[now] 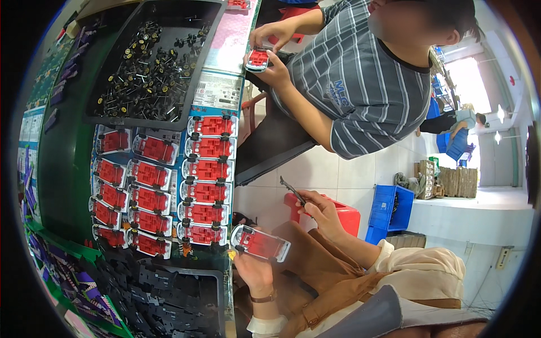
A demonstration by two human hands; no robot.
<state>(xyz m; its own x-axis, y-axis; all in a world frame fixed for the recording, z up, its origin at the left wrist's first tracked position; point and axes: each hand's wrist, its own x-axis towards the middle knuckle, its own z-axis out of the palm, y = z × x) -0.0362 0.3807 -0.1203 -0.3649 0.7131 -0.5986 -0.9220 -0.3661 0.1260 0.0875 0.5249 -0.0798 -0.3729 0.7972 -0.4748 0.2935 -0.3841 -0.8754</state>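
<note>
My left hand [253,273] grips a toy car [260,243] turned underside up, its white body framing a red base, blurred by motion. Something small and yellow [231,255] shows at a fingertip of that hand. To the right, my right hand [322,213] closes around a slim dark metal hand tool [293,190], its narrow tip pointing up and left, apart from the car. Beside my left hand, rows of similar toy cars [202,214] lie underside up on the table; those in the nearest row have black wheels fitted.
A black tray [194,93] of wheels on axles stands at the far end, and another tray [217,298] of flat black parts lies near. Across from me, a co-worker's hands [276,65] hold another toy car [258,59]. A red stool [345,218] and blue bins [389,208] are right.
</note>
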